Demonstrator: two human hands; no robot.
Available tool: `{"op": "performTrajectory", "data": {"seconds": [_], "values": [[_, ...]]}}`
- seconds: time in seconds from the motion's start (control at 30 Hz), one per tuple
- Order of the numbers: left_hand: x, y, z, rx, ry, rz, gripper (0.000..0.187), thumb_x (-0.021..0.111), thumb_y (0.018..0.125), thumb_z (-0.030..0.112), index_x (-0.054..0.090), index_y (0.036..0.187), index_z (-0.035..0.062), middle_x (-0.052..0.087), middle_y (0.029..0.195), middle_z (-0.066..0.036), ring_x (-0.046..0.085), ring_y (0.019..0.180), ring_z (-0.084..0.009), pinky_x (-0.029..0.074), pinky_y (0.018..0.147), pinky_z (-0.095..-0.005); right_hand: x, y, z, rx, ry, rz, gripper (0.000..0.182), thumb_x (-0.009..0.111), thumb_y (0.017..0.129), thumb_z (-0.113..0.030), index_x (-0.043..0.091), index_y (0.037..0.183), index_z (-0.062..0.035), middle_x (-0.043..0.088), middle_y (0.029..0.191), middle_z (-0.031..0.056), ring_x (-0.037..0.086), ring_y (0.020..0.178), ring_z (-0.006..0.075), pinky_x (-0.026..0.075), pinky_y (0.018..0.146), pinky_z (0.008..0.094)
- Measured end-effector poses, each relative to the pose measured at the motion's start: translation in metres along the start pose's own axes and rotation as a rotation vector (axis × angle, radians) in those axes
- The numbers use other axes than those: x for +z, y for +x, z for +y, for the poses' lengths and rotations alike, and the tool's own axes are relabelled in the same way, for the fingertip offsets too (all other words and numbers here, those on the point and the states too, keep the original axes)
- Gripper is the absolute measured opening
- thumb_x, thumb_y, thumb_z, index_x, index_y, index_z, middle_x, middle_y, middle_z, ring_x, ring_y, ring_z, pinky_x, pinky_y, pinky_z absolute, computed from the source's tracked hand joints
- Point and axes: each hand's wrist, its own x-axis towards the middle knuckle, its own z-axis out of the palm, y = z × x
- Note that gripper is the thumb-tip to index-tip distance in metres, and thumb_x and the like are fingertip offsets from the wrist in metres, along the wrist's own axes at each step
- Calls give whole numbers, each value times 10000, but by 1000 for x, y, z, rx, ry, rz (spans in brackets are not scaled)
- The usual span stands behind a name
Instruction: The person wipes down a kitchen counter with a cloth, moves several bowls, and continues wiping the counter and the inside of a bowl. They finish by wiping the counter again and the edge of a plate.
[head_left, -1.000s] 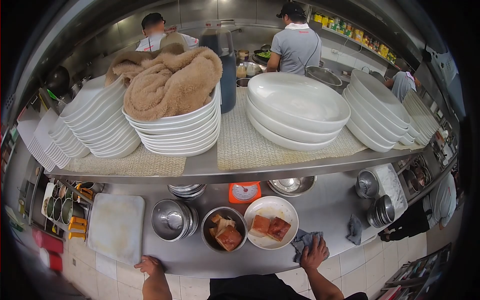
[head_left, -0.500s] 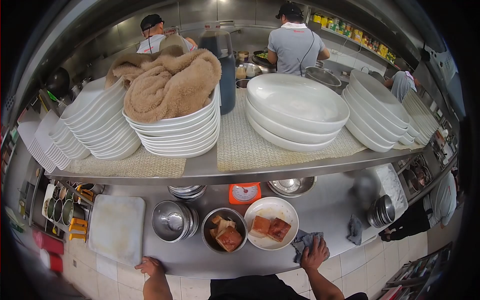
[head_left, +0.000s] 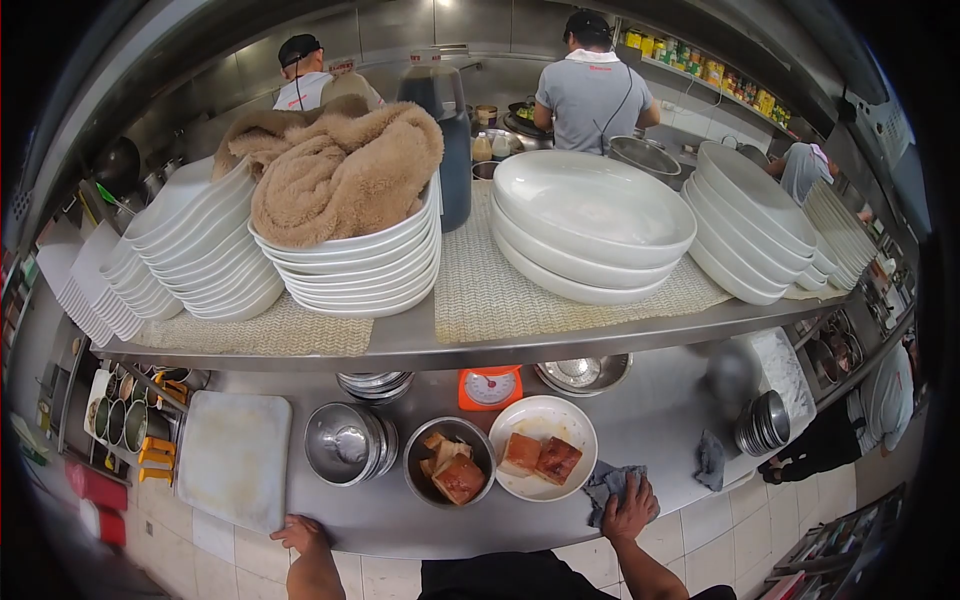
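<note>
My right hand (head_left: 631,509) presses down on a crumpled grey-blue cloth (head_left: 606,482) at the front of the steel counter (head_left: 650,420). My left hand (head_left: 299,532) rests on the counter's front edge, next to the corner of a white cutting board (head_left: 234,455), and holds nothing. Between my hands stand a white plate (head_left: 545,431) with two browned meat pieces and a steel bowl (head_left: 449,460) with more meat and pale pieces. A stack of empty steel bowls (head_left: 345,442) stands left of that bowl.
A shelf (head_left: 470,340) above carries stacks of white bowls (head_left: 590,215), one stack topped by a brown towel (head_left: 335,165), and a dark jug (head_left: 448,120). An orange scale (head_left: 489,386), more steel bowls (head_left: 760,422) and a second cloth (head_left: 709,457) sit on the counter. People cook behind; one stands at right.
A steel bowl at the counter's right went blurred as it moved. My hands have stayed in place.
</note>
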Motion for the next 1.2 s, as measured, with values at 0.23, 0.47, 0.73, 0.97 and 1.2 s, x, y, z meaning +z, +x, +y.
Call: {"op": "performTrajectory", "data": {"seconds": [0.23, 0.47, 0.73, 0.97, 1.2], "values": [[7, 6, -3, -19, -72, -30, 394, 554, 928, 179, 415, 1276, 57, 165, 1389, -373, 557, 1005, -408, 601, 682, -473, 1, 0, 0, 0, 8, 0, 575, 550, 789, -282, 472, 1335, -118, 406, 1409, 209, 358, 1313, 394, 223, 1070, 558], [-7, -4, 1, -20, -52, -64, 485, 521, 947, 227, 328, 1346, 31, 183, 1385, -357, 530, 1040, -411, 593, 693, -514, 0, 0, 0, 3, -3, -21, 594, 548, 790, -288, 456, 1352, -120, 397, 1418, 208, 351, 1319, 394, 221, 1072, 562], [19, 11, 0, -189, -304, 3, 711, 433, 948, 381, 92, 1436, -8, 361, 1269, -324, 560, 1020, -429, 547, 757, -579, 4, -1, 3, -7, 8, 5, 591, 545, 788, -289, 462, 1350, -127, 399, 1417, 210, 359, 1316, 393, 224, 1064, 561], [14, 7, 0, -245, -394, 16, 628, 468, 938, 385, 227, 1407, 44, 422, 1214, -313, 594, 968, -438, 549, 734, -566, 4, 0, 3, -13, 1, 11, 587, 537, 790, -297, 465, 1346, -122, 409, 1409, 213, 366, 1309, 392, 228, 1059, 559], [18, 6, -4, -18, -129, 101, 246, 569, 927, 200, 523, 1117, 50, 233, 1305, -336, 571, 944, -412, 594, 628, -466, 3, 0, 3, -29, 12, 32, 580, 534, 792, -311, 473, 1337, -123, 421, 1389, 221, 377, 1288, 405, 238, 1045, 576]]}}
